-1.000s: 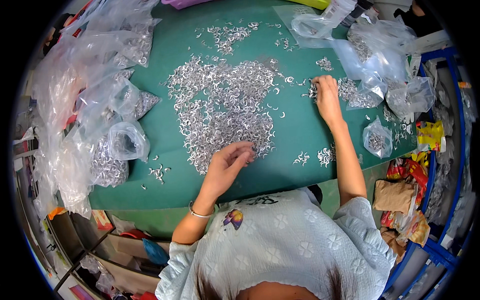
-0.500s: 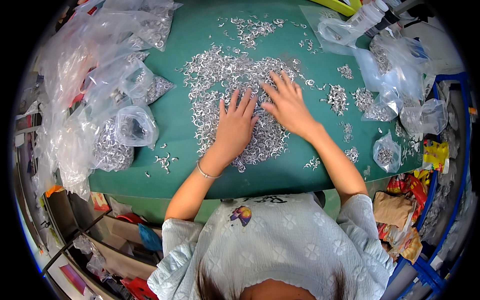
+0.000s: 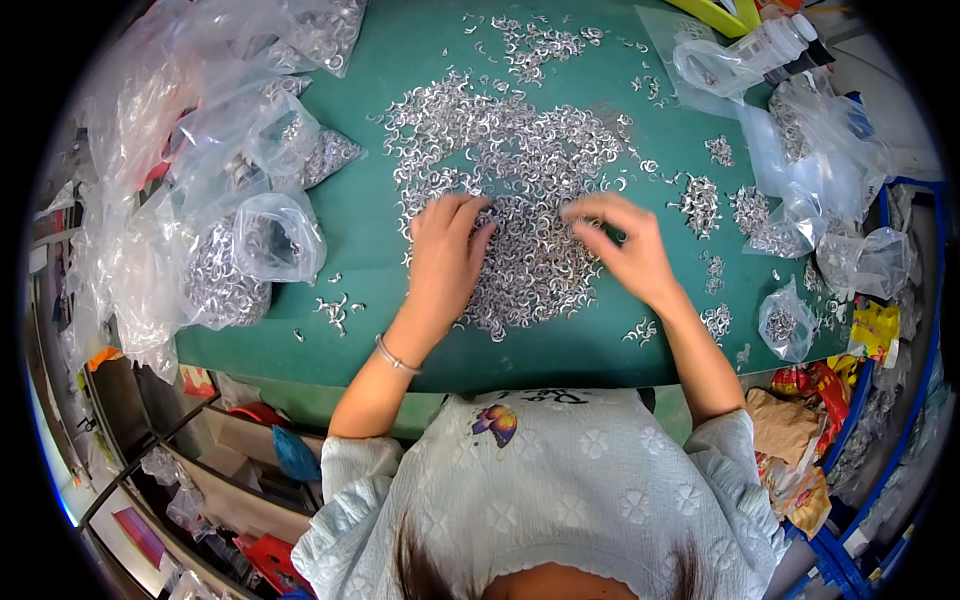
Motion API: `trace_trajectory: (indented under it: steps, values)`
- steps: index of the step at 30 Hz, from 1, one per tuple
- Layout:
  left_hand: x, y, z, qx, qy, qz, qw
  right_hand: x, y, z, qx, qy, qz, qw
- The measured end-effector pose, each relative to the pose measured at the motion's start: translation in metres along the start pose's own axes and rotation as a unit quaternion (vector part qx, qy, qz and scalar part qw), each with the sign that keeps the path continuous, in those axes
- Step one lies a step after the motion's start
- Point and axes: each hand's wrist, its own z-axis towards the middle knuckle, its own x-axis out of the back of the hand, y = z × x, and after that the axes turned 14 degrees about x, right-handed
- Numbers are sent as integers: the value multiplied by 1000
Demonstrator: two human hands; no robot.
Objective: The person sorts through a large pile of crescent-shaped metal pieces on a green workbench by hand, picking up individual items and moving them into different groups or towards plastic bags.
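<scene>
A wide pile of small silver crescent-shaped metal pieces (image 3: 530,262) is spread over the middle of the green table (image 3: 350,240). My left hand (image 3: 445,250) rests at the pile's left side, its fingers bent and the thumb apart from them. At the right side, my right hand (image 3: 628,245) reaches inward with fingers curved and a gap between thumb and fingers. Nothing shows in either hand, though the left fingertips are partly hidden among the pieces. Between the hands the pieces lie thick.
Clear plastic bags filled with metal pieces (image 3: 225,275) crowd the left side. On the right lie small heaps (image 3: 700,205), a small open bag (image 3: 787,320) and larger bags (image 3: 810,180). A white bottle (image 3: 775,45) lies at the far right. Drawers and shelving flank the table.
Both hands have drawn back toward me, and their outstretched fingers have curled. They have moved farther apart, baring more of the pile between them. The whole view has shifted slightly.
</scene>
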Motion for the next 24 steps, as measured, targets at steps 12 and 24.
trace_trajectory:
  steps: [12, 24]
  values:
    - [-6, -10, -1, -9, -53, -68, 996, -26, -17, -16, 121, -162, -175, 964]
    - [11, -23, -6, 143, -60, -230, 961, -12, -16, 5, 42, 79, -124, 988]
